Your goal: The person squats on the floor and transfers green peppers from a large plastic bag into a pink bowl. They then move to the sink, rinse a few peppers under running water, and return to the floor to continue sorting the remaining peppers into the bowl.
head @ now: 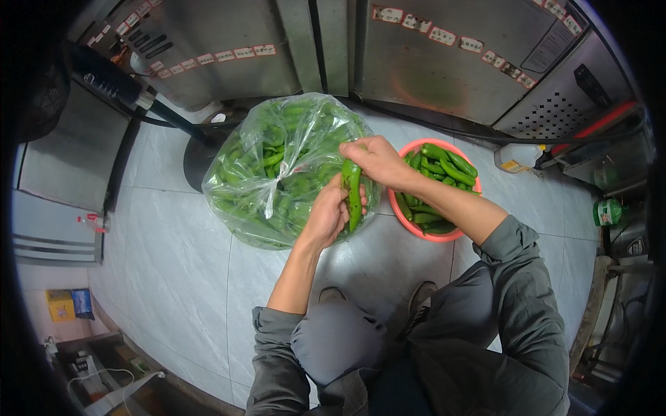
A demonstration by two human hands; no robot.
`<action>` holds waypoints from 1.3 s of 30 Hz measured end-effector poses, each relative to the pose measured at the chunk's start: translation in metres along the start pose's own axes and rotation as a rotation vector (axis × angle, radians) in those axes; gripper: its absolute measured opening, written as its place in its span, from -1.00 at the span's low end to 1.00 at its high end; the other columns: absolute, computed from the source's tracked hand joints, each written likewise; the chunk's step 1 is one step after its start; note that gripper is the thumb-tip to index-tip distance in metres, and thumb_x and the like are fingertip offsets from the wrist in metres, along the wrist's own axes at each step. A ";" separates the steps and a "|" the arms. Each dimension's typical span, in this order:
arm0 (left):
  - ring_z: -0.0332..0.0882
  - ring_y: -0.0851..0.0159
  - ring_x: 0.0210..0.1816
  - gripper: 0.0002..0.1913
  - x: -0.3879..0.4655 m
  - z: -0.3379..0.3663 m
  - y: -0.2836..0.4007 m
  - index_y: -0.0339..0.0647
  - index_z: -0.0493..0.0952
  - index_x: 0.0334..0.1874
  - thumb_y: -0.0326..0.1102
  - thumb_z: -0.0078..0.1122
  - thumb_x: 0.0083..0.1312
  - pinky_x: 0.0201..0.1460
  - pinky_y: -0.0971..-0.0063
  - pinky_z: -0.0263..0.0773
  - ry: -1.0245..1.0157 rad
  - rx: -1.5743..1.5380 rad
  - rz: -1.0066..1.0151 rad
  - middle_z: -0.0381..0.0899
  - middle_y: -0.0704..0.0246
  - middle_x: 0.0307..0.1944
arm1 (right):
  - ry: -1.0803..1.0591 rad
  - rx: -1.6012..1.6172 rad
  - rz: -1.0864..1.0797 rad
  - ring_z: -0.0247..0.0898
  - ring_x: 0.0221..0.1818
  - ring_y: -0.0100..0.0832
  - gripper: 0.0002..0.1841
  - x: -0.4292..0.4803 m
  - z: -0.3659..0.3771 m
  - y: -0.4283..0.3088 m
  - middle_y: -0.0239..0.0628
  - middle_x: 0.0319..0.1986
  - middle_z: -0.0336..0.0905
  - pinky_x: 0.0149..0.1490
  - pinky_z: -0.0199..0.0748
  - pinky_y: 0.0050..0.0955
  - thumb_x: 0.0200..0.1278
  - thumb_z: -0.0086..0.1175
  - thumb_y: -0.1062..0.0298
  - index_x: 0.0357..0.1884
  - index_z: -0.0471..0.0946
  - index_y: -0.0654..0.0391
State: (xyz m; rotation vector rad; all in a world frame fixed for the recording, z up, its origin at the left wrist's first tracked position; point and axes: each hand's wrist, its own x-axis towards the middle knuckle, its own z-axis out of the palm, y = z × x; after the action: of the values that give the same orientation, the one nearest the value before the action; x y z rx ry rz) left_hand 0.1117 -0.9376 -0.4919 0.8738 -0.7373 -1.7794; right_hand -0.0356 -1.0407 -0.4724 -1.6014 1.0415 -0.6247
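Note:
A long green pepper (355, 197) with dark spots hangs between my two hands, its tip pointing towards me. My left hand (333, 210) grips it around the middle from the left. At its upper, stem end are the fingers of my right hand (375, 158), closed on it; the stem itself is hidden. Behind my left hand sits a large clear plastic bag (244, 208), full of green peppers and gathered with a tie at the top. To the right, partly under my right forearm, stands a pink plastic basin (403, 218) filled with green peppers (426, 210).
Stainless steel cabinets (442, 67) with labels bearing writing line the far side. A black round base with a pole (179, 122) stands left of the bag. A plastic jug (517, 157) and a green bottle (607, 212) are at the right. Grey tiles (177, 270) cover the floor.

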 end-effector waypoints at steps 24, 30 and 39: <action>0.55 0.39 -0.21 -0.68 -0.004 -0.003 0.001 -0.29 0.38 0.20 -0.35 -0.24 0.51 -0.14 0.46 0.56 0.054 -0.001 -0.101 0.55 0.31 -0.17 | -0.025 -0.029 0.070 0.60 -0.36 -0.32 -0.43 -0.010 0.004 -0.011 -0.10 -0.49 0.64 -0.17 0.52 -0.24 0.39 0.03 -0.07 -0.35 0.62 0.39; 0.55 0.38 -0.22 -0.68 -0.012 0.007 0.002 -0.32 0.41 0.17 -0.34 -0.25 0.52 -0.14 0.47 0.56 0.047 -0.072 -0.049 0.57 0.32 -0.20 | 0.019 0.028 0.078 0.57 -0.42 -0.39 -0.46 -0.005 0.005 0.006 -0.16 -0.49 0.63 -0.23 0.51 -0.29 0.42 0.04 -0.05 -0.34 0.61 0.36; 0.57 0.35 -0.14 -0.69 -0.012 -0.003 0.004 -0.30 0.40 0.18 -0.34 -0.25 0.54 -0.03 0.39 0.57 -0.052 -0.103 -0.076 0.56 0.30 -0.11 | -0.062 0.093 0.036 0.49 -0.37 -0.47 -0.50 -0.007 0.004 0.006 -0.28 -0.47 0.59 -0.22 0.47 -0.35 0.43 0.04 -0.02 -0.34 0.59 0.33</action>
State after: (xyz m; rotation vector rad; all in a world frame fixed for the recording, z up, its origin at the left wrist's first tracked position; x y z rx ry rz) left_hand 0.1196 -0.9276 -0.4871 0.7982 -0.6465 -1.8959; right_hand -0.0374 -1.0330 -0.4788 -1.5085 0.9801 -0.5873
